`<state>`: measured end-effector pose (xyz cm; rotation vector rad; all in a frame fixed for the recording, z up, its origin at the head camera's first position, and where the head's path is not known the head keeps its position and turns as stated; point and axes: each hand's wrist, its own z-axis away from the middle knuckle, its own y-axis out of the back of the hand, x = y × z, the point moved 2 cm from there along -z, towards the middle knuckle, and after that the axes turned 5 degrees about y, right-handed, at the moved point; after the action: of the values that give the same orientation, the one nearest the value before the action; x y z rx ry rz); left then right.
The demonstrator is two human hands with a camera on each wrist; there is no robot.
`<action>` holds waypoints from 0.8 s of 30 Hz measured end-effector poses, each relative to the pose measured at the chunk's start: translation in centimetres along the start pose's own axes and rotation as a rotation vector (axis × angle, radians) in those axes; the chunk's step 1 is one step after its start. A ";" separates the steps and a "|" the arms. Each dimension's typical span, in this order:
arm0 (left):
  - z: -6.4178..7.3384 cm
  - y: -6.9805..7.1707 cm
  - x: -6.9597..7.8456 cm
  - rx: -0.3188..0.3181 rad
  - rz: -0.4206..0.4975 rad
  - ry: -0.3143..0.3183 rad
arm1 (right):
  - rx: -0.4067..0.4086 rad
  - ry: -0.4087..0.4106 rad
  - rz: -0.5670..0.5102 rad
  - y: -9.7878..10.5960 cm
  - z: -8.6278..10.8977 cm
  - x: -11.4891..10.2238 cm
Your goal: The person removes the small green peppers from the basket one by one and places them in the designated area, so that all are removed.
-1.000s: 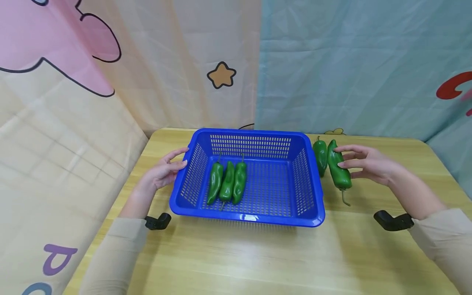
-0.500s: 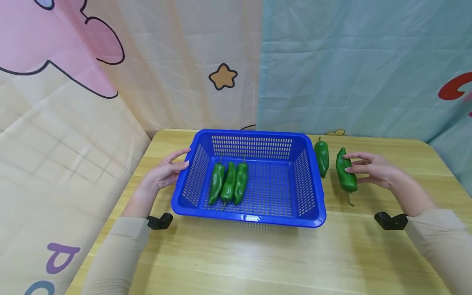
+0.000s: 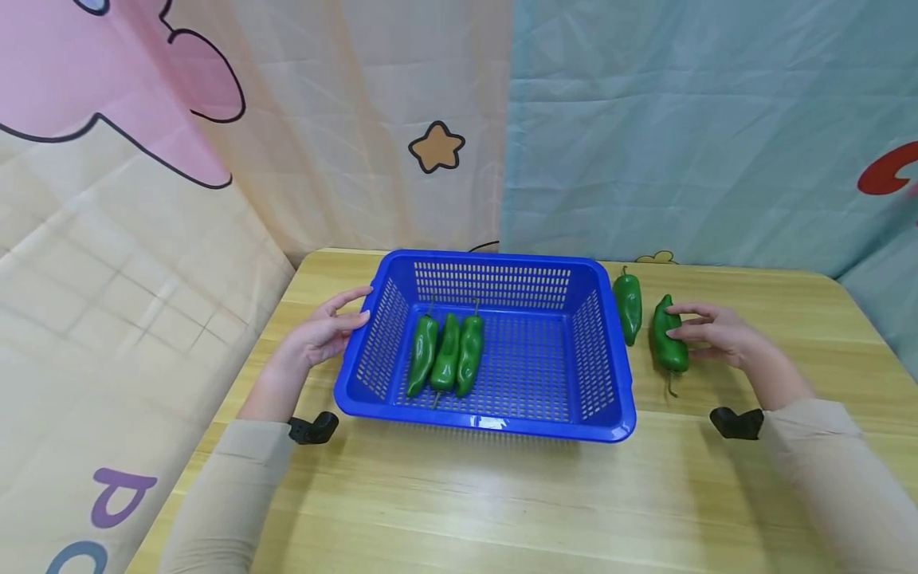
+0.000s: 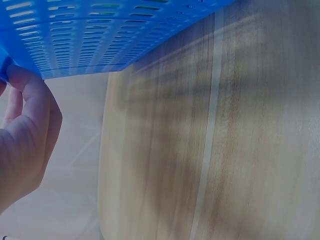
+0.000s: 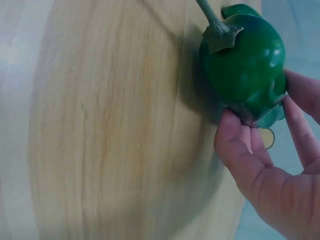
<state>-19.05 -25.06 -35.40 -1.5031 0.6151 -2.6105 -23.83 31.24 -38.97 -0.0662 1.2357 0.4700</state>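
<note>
A blue plastic basket (image 3: 491,426) with slotted walls sits in the middle of the table, three green peppers (image 3: 445,355) side by side in its left half. My left hand (image 3: 323,333) grips the basket's left rim, thumb over the edge; the left wrist view shows its fingers (image 4: 32,95) bent at the rim. To the right of the basket, my right hand (image 3: 717,335) pinches a green pepper (image 3: 670,344) between thumb and fingers, the stem pointing toward me. In the right wrist view that pepper (image 5: 245,60) hangs close over the wood, its shadow beside it.
Another green pepper (image 3: 628,307) lies against the basket's right side, stem away from me. The wooden table (image 3: 473,502) has rounded far corners. Printed curtains (image 3: 660,135) hang along the back and left. Black wrist mounts (image 3: 737,423) stick out from both wrists.
My right hand has carried its pepper rightward, away from the other loose pepper, and then slightly lower. My left hand has stayed on the basket rim, and the basket keeps its place.
</note>
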 end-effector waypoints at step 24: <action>-0.2 0.2 -0.1 -0.020 0.025 0.002 | 0.016 0.024 0.153 0.1 -3.1 -0.6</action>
<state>-19.21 -25.14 -35.61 -1.4882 0.6573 -2.5953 -26.83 30.25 -39.46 0.0362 1.2731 0.5932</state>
